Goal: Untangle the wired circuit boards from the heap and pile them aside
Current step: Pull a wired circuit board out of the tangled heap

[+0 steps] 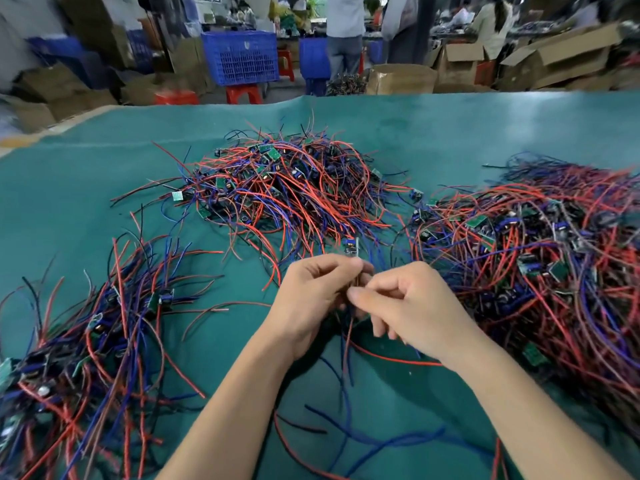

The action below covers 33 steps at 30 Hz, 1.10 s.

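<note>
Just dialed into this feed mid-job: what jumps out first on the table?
Three tangles of red, blue and black wire studded with small green boards dominate the green mat: a centre heap, a bigger right heap, and a left pile. In front of the centre heap, the left hand and right hand meet, both pinching one wired board whose wires trail toward the viewer.

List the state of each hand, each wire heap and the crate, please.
Left hand: fingers curled, pinching wires.
Right hand: fingers curled, pinching the same wires.
Held circuit board: lifted above the hands.
Middle heap: tangled.
Right heap: tangled.
Left pile: wires roughly aligned.
Blue crate: upright; contents cannot be told.
</note>
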Tool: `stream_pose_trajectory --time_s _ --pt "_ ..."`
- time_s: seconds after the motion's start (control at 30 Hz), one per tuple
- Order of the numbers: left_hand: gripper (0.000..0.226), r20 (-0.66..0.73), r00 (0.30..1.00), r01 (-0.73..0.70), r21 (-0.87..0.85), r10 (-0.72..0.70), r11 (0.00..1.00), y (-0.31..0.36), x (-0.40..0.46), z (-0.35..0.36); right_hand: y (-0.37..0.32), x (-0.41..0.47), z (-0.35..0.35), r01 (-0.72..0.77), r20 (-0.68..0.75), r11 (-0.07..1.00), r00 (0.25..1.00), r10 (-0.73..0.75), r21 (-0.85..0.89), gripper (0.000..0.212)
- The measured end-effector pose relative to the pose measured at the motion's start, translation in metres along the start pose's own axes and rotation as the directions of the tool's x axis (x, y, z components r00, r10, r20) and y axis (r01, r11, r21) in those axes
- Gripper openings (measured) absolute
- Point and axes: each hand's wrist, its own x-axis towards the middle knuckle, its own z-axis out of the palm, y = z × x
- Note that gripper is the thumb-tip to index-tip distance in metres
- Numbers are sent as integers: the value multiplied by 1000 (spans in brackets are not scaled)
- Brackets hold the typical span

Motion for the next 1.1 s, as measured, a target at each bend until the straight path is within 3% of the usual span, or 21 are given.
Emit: stream_pose_trajectory --time_s 0.07,0.13,0.23,0.37,0.63,0.9,1.07,1.1 --pt "22 -5 1000 -18 10 18 1000 -1 0 0 3 2 1 49 -128 999 990 -50 -11 33" --pt "18 -1 999 -33 49 33 998 0 -1 0 5 6 -3 62 -261 988 965 -23 142 23" --pt "14 81 996 -45 117 35 992 2 -2 1 7 8 -7 66 -234 944 972 12 324 16" --pt "24 134 991 -47 193 21 980 0 -2 0 7 6 -4 115 -199 949 978 -58 292 3" --pt "13 207 978 -28 126 2 992 2 -3 2 3 9 -13 247 -483 942 869 -111 228 4" --pt "14 272 962 -38 185 -14 982 1 -4 2 7 10 -52 319 -751 928 656 -72 190 11" --pt "14 223 975 -69 308 -2 949 -2 -3 -2 4 -11 -106 322 -901 907 416 122 272 9" --pt "14 218 976 -65 305 -3 950 -2 -3 -2 4 -19 -122 289 -882 910 448 144 296 14"
